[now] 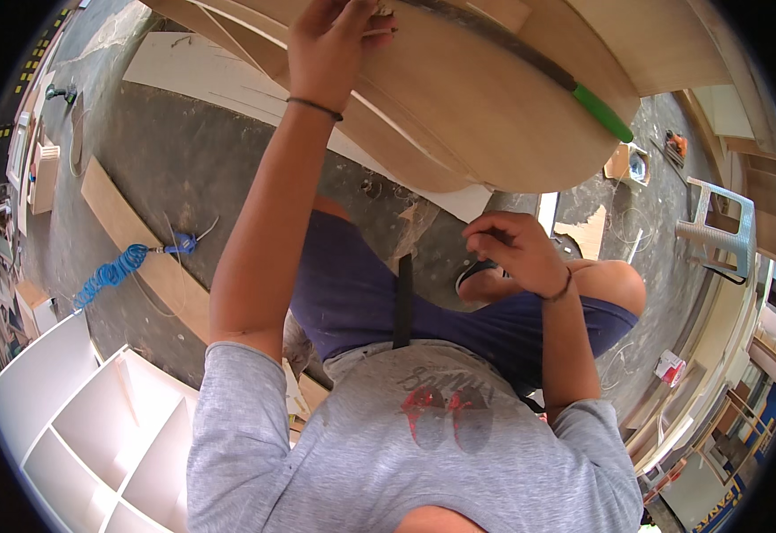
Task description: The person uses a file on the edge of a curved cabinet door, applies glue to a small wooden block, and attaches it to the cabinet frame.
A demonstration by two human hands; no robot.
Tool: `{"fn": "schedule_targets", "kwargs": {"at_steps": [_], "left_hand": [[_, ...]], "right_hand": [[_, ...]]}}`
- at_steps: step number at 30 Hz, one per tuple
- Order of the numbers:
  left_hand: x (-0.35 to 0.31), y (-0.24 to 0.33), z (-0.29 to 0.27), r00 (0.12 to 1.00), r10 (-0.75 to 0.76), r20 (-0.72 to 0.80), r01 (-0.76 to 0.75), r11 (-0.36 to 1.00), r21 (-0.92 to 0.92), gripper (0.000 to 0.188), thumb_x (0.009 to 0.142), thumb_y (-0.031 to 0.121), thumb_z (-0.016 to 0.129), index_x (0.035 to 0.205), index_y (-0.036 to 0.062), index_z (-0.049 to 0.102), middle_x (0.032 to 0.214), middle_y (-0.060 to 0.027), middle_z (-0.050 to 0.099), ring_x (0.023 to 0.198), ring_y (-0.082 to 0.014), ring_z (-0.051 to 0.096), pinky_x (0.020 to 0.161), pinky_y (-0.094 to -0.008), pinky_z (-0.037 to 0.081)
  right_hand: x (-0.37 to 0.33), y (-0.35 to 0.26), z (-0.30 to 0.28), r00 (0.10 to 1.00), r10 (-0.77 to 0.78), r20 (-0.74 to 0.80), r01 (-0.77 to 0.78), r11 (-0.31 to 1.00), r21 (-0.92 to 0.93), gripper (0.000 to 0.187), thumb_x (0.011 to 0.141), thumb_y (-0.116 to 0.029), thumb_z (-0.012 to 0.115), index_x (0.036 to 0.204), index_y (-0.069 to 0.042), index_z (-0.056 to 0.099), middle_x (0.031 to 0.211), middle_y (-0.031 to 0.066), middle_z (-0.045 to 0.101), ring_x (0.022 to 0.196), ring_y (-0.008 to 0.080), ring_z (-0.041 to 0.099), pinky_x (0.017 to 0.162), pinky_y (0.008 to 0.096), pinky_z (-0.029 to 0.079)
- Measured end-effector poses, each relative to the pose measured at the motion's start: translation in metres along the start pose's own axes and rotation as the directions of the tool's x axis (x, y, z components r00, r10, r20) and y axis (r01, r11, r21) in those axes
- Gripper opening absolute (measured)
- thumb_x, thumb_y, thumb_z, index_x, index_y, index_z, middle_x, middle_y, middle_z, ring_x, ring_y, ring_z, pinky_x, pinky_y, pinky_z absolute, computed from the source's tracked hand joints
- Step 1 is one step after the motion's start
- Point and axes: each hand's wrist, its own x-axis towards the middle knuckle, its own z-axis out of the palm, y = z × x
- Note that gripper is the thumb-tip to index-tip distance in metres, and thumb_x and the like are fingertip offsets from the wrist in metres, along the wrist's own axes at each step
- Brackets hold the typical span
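Note:
My left hand (335,44) reaches up to the top edge of the head view, over a curved plywood panel (486,107). Its fingers are closed by a small pale sliver, and I cannot make out what they hold. Across the panel lies a long dark metal tool with a green handle (603,114), which looks like a file. My right hand (520,253) hangs in the air below the panel's rounded end, apart from it. Its fingers are curled, and whatever may be inside them is hidden.
A white shelf unit (130,426) stands at the lower left. Nearby, a coiled blue air hose (117,274) crosses a wooden board (108,209) on the floor. On the right are a grey plastic stool (717,226) and a small cardboard box (619,164). A cordless drill (61,92) sits far left.

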Motion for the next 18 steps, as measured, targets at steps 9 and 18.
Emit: {"fn": "schedule_targets", "kwargs": {"at_steps": [9,18], "left_hand": [[0.028,-0.023,0.013,0.992,0.123,0.041,-0.125,0.991,0.038,0.017,0.090,0.014,0.056,0.100,0.0005,0.056,0.083,-0.0037,0.060,0.074,-0.0112,0.059,0.065,-0.0236,0.049],[0.025,-0.019,0.008,0.992,0.052,0.118,-0.048,0.998,-0.036,0.010,0.091,0.012,0.052,0.094,0.0026,0.055,0.077,-0.0028,0.060,0.066,-0.0087,0.056,0.057,-0.0204,0.043]], "right_hand": [[0.092,0.250,0.001,0.852,0.472,-0.226,-0.488,0.873,-0.016,0.015,0.082,-0.009,0.056,0.089,0.003,0.063,0.071,0.0058,0.062,0.058,0.0125,0.059,0.054,0.0258,0.049],[0.100,0.279,0.035,0.835,0.480,-0.270,-0.463,0.877,0.126,0.015,0.078,-0.006,0.056,0.088,0.003,0.062,0.070,0.0066,0.062,0.057,0.0135,0.059,0.053,0.0268,0.049]]}}
